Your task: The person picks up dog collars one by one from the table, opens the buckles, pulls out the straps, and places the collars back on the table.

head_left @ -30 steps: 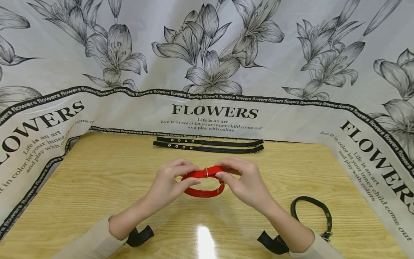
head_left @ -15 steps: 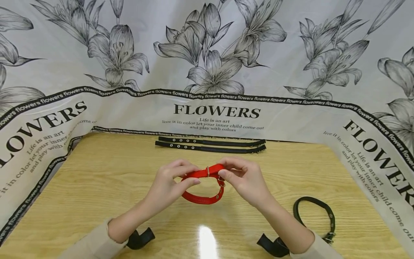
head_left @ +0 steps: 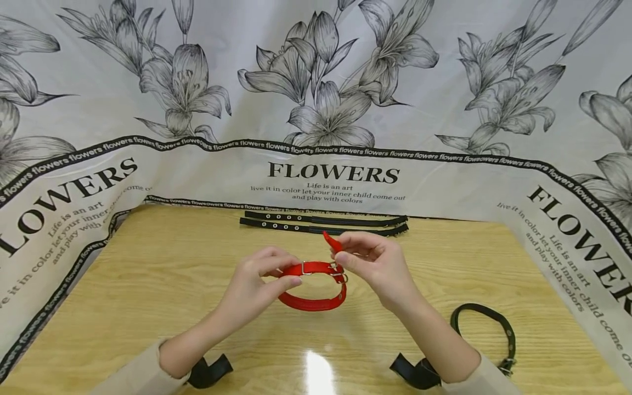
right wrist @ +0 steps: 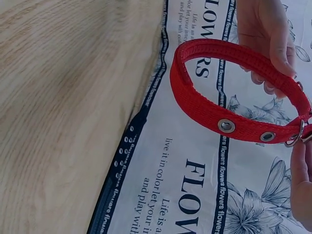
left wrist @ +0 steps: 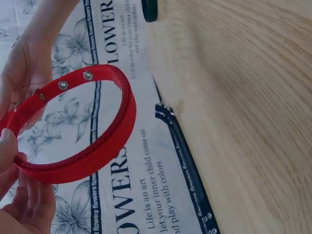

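A red collar [head_left: 312, 304] with metal eyelets is held up as a loop above the table. My left hand [head_left: 264, 277] pinches its left side between thumb and fingers, beside a rectangular metal keeper [head_left: 303, 267]. At the right side, my right hand [head_left: 377, 269] pinches the strap's free end [head_left: 332, 240], whose red tip sticks up past the fingers. The buckle [head_left: 336, 267] sits just below those fingertips. From the right wrist, a metal ring [right wrist: 296, 134] hangs by the eyelets, and the collar's padded inner side shows from both wrists.
Two black collars [head_left: 321, 224] lie straight along the table's back edge. A buckled black collar [head_left: 511, 334] rests at the right, partly behind the right forearm. Black bands [head_left: 212, 372] show by both wrists. A flower-printed cloth [head_left: 336, 189] stands behind the wooden table [head_left: 173, 263].
My right hand has drawn the red strap's end out of the metal keeper and lifted it; the tip now points up. My left hand keeps its pinch on the collar.
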The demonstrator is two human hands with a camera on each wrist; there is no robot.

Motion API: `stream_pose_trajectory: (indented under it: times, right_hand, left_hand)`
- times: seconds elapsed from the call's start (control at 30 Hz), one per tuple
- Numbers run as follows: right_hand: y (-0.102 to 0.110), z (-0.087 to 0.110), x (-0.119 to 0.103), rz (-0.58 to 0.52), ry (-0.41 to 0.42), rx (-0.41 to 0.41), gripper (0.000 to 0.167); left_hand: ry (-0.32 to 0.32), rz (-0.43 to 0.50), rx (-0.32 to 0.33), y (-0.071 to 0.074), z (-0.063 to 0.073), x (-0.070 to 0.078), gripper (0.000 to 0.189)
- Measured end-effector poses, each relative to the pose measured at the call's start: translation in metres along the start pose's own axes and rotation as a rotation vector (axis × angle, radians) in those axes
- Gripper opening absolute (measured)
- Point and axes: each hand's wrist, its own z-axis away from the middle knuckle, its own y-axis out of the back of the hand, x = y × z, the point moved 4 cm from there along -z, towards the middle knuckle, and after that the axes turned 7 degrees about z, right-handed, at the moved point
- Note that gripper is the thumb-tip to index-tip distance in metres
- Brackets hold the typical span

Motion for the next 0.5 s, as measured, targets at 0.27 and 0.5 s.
stream_pose_trajectory:
  times: [0.27,0.5]
  right_hand:
    - [-0.001,0.005,0.006,0.059,0.071,-0.199,0.033]
    - [0.011,0.022,0.025,0.153,0.101,-0.283,0.034]
  left_hand:
    - [0.027,0.065,0.007,0.001,0.005,0.000,0.021]
    - [0.038,0.112,0.101,0.012,0.009,0.001,0.022]
